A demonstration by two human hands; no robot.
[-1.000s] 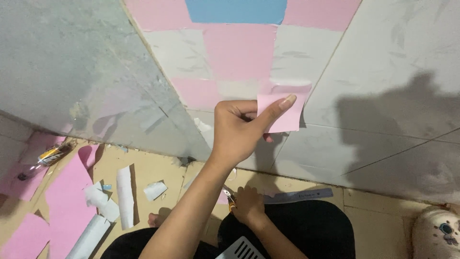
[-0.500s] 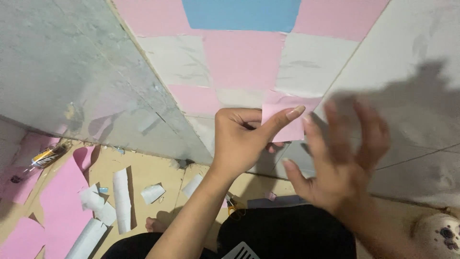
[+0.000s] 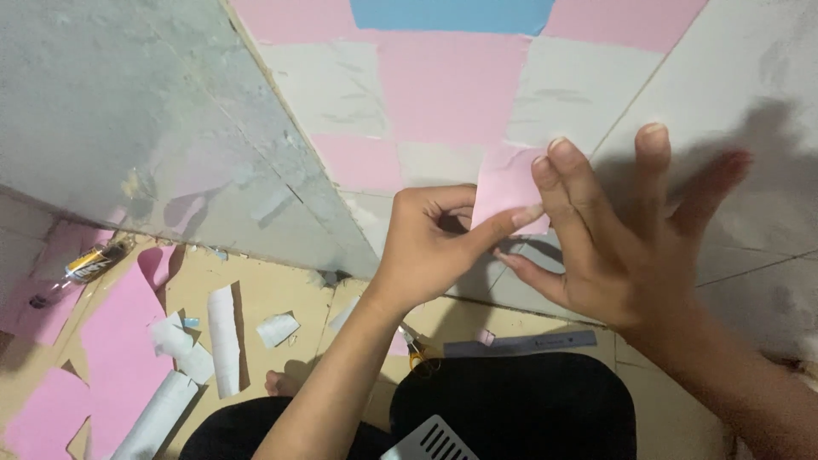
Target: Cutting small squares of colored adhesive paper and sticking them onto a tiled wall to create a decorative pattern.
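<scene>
2 hands [image 3: 520, 247] on pink sticker piece [image 3: 504, 189] against tiled wall [image 3: 724, 94]

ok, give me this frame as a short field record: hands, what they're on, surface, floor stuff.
left hand: pinching the lower edge of a pink paper square against the wall
right hand: fingers spread, fingertips pressing the same square flat
wall: grey tiles, partly covered with pink sheets and one blue sheet
floor: pink paper offcuts, curled white backing strips, a ruler, a tube of glue
grip state: neither hand closed around anything; left pinches, right lies open
</scene>
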